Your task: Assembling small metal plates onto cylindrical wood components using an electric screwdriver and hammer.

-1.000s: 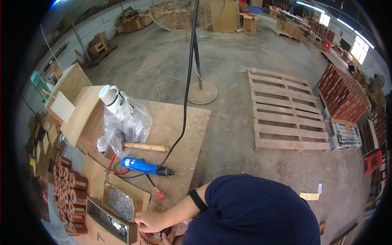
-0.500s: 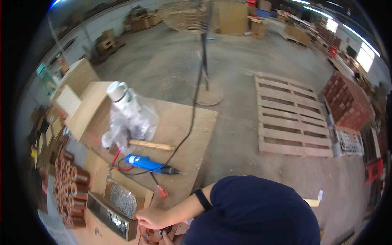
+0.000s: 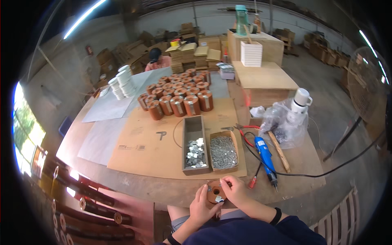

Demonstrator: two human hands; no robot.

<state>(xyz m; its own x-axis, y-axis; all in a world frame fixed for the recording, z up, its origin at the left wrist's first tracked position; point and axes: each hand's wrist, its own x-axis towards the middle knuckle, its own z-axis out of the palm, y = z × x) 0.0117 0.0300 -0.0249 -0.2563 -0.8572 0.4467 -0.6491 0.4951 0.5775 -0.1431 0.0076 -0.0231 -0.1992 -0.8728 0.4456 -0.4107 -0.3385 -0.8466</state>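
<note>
At the table's near edge, a brown round cylinder [image 3: 212,197] with a hole in its middle is in my left hand [image 3: 199,207], fingers wrapped along its left side and thumb at its near side. Bits of silvery metal show on its top face. My right hand [image 3: 236,191] is closed in a pinch over the cylinder's right upper rim; what its fingertips hold, if anything, is hidden. Just beyond stand a grey-brown long box [image 3: 186,165] with shiny flat metal pieces and a cardboard box [image 3: 212,163] full of small grey metal parts.
Several brown cylinders [image 3: 178,107] with metal strips stand farther back on cardboard [image 3: 151,155]. To the right lie a blue power screwdriver [image 3: 264,155] with a black cable, a red-handled screwdriver [image 3: 253,181] and a wooden stick [image 3: 279,152]. Beyond is a white flask [image 3: 301,100] in plastic.
The view has swung left and now faces the table. My right hand has moved from beside the boxes' near corner onto the brown cylinder's rim. My left hand keeps hold of the cylinder.
</note>
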